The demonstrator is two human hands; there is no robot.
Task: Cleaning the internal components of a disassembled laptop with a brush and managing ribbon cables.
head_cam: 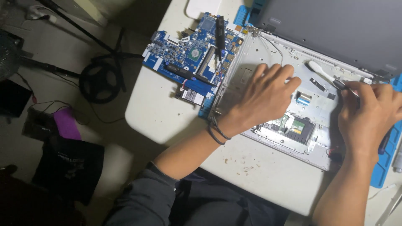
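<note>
You have a white table (pixel 167 113) carrying a blue mat (pixel 383 169). The laptop base (pixel 293 79) lies on that mat. Left of the base sits 1 blue board (pixel 188 50); brown crumbs (pixel 240 165) lie below it.

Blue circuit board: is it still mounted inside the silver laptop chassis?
No, the blue circuit board lies on the white table, left of the silver laptop chassis.
</note>
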